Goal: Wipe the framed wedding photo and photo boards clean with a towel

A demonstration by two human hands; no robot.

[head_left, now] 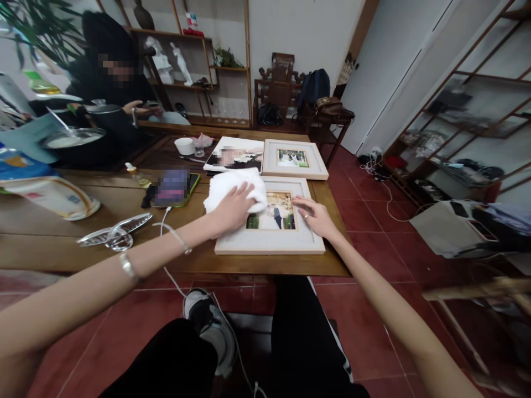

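A white-framed photo (269, 246) lies flat at the near edge of the wooden table (103, 249). My left hand (232, 209) presses a white cloth (232, 185) onto the upper left part of its glass, fingers curled over the cloth. On the frame's right side my right hand (316, 214) rests flat with its fingers stretched out, holding nothing. A second white frame (293, 158) and an unframed photo print (234, 155) lie just behind.
A phone (174, 188) on a cable, metal tongs (116, 232), a white cup (185, 146) and bags at the left sit on the table. Another person sits at the far left behind it. Shelves stand at the back and right; red tiled floor lies around.
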